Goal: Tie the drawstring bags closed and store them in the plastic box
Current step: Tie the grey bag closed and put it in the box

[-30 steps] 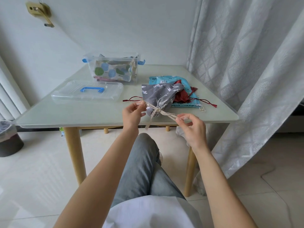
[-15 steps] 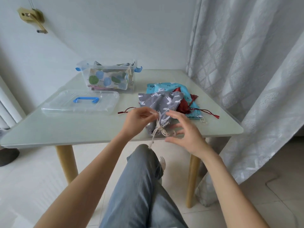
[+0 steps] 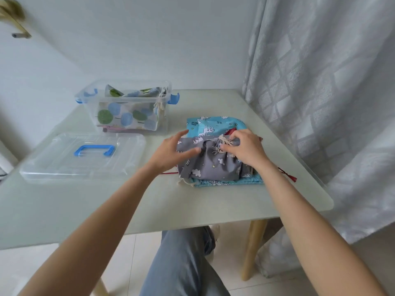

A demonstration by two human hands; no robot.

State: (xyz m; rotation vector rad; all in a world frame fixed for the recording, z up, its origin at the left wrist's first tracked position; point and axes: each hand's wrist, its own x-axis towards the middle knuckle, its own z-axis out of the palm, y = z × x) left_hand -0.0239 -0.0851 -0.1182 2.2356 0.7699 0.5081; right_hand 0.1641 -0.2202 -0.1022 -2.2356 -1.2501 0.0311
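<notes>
While the right hand curls its fingertips round the cream cord knot at the gathered neck of the grey cloud-printed fabric drawstring bag, the left hand lies beside it with straight, relaxed fingers, thumb resting on the bag's left edge and gripping nothing. This grey bag sits directly under both sets of fingers, on top of a flat turquoise animal-printed fabric bag, with a dark red bag peeking out beyond the right fingers; its red cord trails toward the near right.

From the fingers, the clear plastic storage box with blue latches lies to the far left, already holding a white bag with green and blue spots. Its clear lid with a blue handle lies flat just left of the left fingers. The grey bag's long axis runs roughly left to right across the pale green table. By my reading, the left hand is the nearer to the box, so the carry goes leftward and away.
</notes>
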